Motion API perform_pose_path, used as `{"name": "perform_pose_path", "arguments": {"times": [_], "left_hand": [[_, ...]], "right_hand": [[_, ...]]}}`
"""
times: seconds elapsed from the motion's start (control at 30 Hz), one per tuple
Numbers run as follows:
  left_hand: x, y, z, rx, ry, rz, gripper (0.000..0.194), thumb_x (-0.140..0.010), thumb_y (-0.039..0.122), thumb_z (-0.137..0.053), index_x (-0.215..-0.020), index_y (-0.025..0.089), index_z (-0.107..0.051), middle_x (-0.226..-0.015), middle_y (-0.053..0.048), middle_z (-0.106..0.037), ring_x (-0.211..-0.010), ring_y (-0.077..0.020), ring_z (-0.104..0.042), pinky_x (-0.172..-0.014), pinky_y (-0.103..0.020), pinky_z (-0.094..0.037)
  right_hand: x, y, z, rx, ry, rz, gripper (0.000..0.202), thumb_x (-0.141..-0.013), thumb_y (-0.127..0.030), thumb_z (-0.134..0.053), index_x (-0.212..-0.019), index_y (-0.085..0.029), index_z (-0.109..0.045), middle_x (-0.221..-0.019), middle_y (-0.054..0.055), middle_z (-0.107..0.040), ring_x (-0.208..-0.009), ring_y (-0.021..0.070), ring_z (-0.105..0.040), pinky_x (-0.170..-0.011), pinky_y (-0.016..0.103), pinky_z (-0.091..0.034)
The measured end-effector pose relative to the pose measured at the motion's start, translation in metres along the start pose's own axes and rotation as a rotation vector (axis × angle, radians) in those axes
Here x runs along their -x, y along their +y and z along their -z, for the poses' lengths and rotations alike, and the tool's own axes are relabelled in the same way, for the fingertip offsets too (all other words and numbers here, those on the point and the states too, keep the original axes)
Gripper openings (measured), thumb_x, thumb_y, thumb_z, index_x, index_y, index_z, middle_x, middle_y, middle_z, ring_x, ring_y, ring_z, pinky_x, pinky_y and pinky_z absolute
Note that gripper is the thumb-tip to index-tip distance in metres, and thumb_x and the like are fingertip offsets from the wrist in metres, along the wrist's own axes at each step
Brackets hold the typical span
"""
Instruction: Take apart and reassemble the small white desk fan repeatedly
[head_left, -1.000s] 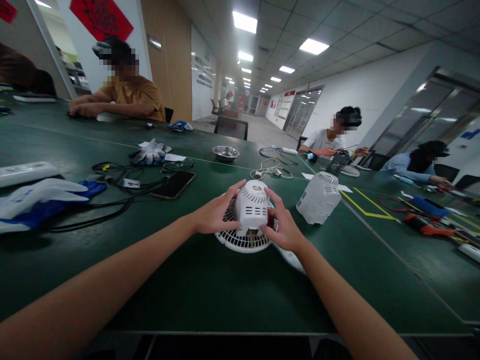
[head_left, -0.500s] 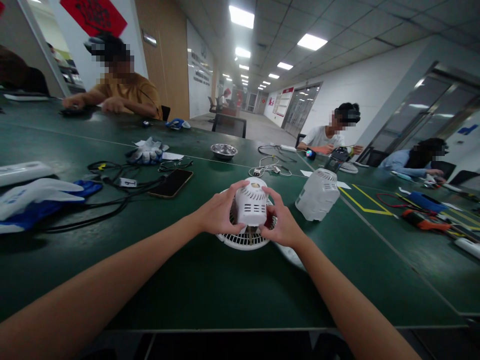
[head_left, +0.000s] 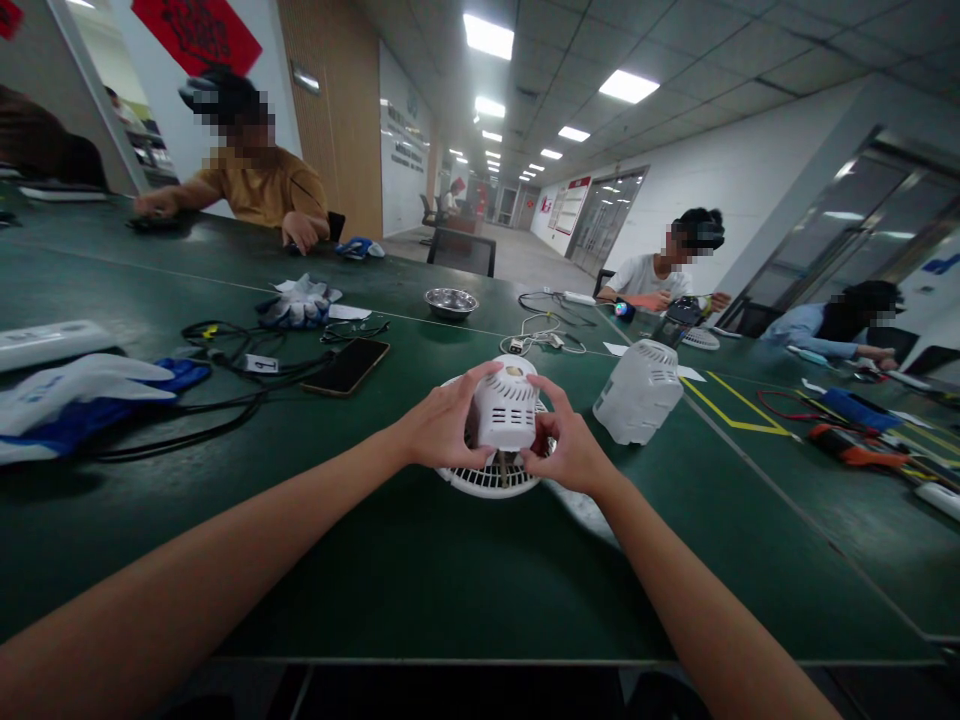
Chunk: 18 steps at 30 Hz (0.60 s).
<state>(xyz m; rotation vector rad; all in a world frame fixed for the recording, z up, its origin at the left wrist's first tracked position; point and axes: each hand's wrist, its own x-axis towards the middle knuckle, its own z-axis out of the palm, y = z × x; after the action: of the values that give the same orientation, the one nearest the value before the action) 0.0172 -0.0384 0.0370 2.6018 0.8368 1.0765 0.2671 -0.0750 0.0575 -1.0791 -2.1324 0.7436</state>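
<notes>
A white vented plastic motor housing (head_left: 507, 408) stands over a round white fan grille (head_left: 495, 487) on the green table. My left hand (head_left: 444, 420) grips the housing's left side, thumb low and fingers near its top. On the other side, my right hand (head_left: 564, 440) holds it between thumb and fingers. Behind my hands and the housing, much of the grille is hidden. A pale, smooth white part (head_left: 589, 515) lies partly under my right wrist. To the right stands a separate white translucent plastic housing (head_left: 639, 392), touched by neither hand.
A phone (head_left: 346, 367), black cables (head_left: 225, 410) and white-blue gloves (head_left: 90, 395) lie leftward. A metal bowl (head_left: 451, 303) and white cable (head_left: 544, 340) sit beyond my hands. An orange-black multimeter (head_left: 855, 445) lies right. Several people sit around the table.
Both my hands keep hold of the housing, with hardly any movement. Across the table at left, a person's hand has shifted rightward along the tabletop. The whole view has moved slightly.
</notes>
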Motion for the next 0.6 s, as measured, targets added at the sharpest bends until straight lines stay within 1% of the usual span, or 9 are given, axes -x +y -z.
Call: {"name": "perform_pose_path", "arguments": {"times": [0.13, 0.23, 0.33, 0.4, 0.47, 0.53, 0.6], "left_hand": [[0.001, -0.005, 0.004, 0.014, -0.043, -0.008, 0.108, -0.073, 0.049, -0.076, -0.156, 0.024, -0.012, -0.147, -0.022, -0.047, -0.113, -0.0379, -0.063, -0.094, -0.056, -0.051], [0.001, -0.007, 0.006, 0.004, -0.064, -0.014, 0.109, -0.075, 0.054, -0.074, -0.157, 0.025, -0.009, -0.153, -0.023, -0.04, -0.12, -0.0406, -0.059, -0.097, -0.057, -0.049], [0.001, -0.006, 0.003, -0.027, -0.059, -0.004, 0.11, -0.076, 0.059, -0.073, -0.159, 0.025, -0.009, -0.151, -0.022, -0.043, -0.122, -0.0416, -0.057, -0.098, -0.058, -0.048], [0.001, -0.005, 0.0, -0.062, -0.031, 0.024, 0.112, -0.074, 0.063, -0.074, -0.159, 0.026, -0.011, -0.145, -0.021, -0.048, -0.118, -0.0412, -0.059, -0.096, -0.058, -0.049], [0.0, -0.004, -0.004, -0.092, 0.002, 0.062, 0.111, -0.074, 0.064, -0.074, -0.159, 0.027, -0.014, -0.137, -0.019, -0.054, -0.111, -0.0381, -0.062, -0.092, -0.057, -0.05], [-0.001, -0.004, -0.007, -0.092, 0.025, 0.088, 0.105, -0.077, 0.061, -0.073, -0.159, 0.029, -0.017, -0.132, -0.016, -0.056, -0.103, -0.0335, -0.065, -0.091, -0.055, -0.051], [-0.001, -0.004, -0.007, -0.055, 0.041, 0.102, 0.096, -0.081, 0.057, -0.07, -0.158, 0.029, -0.019, -0.13, -0.014, -0.058, -0.099, -0.0299, -0.066, -0.091, -0.052, -0.051]], "right_hand": [[-0.001, 0.0, 0.002, -0.014, -0.031, 0.001, 0.094, -0.072, -0.014, -0.069, -0.149, -0.032, -0.02, -0.075, -0.007, -0.06, -0.06, 0.0128, -0.059, -0.059, 0.027, -0.05], [0.0, 0.002, 0.002, -0.019, -0.047, 0.018, 0.093, -0.073, -0.016, -0.07, -0.149, -0.032, -0.018, -0.079, -0.005, -0.062, -0.061, 0.0139, -0.06, -0.061, 0.029, -0.051], [0.001, 0.005, 0.001, -0.028, -0.031, 0.049, 0.093, -0.077, -0.026, -0.072, -0.151, -0.032, -0.016, -0.093, 0.001, -0.066, -0.072, 0.0186, -0.064, -0.067, 0.035, -0.054], [0.0, 0.007, 0.0, -0.015, 0.012, 0.063, 0.093, -0.079, -0.037, -0.074, -0.152, -0.033, -0.016, -0.107, 0.006, -0.066, -0.083, 0.0236, -0.067, -0.075, 0.041, -0.056], [-0.001, 0.008, -0.001, 0.051, 0.104, 0.07, 0.096, -0.077, -0.047, -0.077, -0.153, -0.032, -0.02, -0.121, 0.01, -0.063, -0.096, 0.0291, -0.066, -0.085, 0.049, -0.055], [-0.004, 0.01, -0.002, 0.134, 0.198, 0.078, 0.097, -0.074, -0.05, -0.079, -0.152, -0.031, -0.025, -0.133, 0.013, -0.058, -0.109, 0.034, -0.061, -0.096, 0.056, -0.05], [-0.006, 0.012, -0.001, 0.177, 0.252, 0.073, 0.095, -0.074, -0.048, -0.078, -0.152, -0.032, -0.026, -0.141, 0.013, -0.053, -0.117, 0.0369, -0.057, -0.102, 0.059, -0.046]]}}
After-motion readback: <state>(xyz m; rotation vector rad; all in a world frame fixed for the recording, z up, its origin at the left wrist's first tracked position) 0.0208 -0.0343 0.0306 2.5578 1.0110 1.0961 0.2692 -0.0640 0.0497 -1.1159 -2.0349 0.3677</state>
